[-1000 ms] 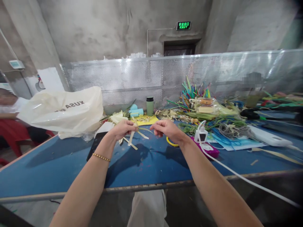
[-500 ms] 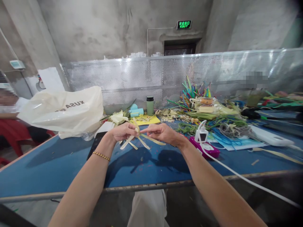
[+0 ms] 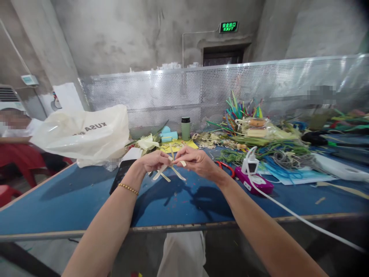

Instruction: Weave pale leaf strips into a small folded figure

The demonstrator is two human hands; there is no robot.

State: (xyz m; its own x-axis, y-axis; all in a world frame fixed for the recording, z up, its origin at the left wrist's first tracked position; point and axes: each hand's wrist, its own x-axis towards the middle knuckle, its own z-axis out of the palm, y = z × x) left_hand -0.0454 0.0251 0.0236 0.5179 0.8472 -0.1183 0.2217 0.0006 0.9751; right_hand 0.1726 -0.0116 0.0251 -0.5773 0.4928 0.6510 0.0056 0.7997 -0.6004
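Note:
Above the blue table (image 3: 86,207), my left hand (image 3: 152,161) is closed around a small bundle of pale leaf strips (image 3: 170,174) whose loose ends hang down and fan out. My right hand (image 3: 195,161) meets it from the right, thumb and fingers pinched on one strip of the same bundle. The two hands touch at the fingertips. A bead bracelet sits on my left wrist.
A white plastic bag (image 3: 83,134) lies at the left, a dark phone (image 3: 121,177) beside my left arm. A green flask (image 3: 186,129), coloured strips and green leaves (image 3: 259,142) crowd the back right. A magenta box with a white charger and cable (image 3: 253,181) lies right. A person sits far left.
My right hand moved left from apart to join my left hand and pinch a strip. The long strip end that stuck out to the right is drawn in.

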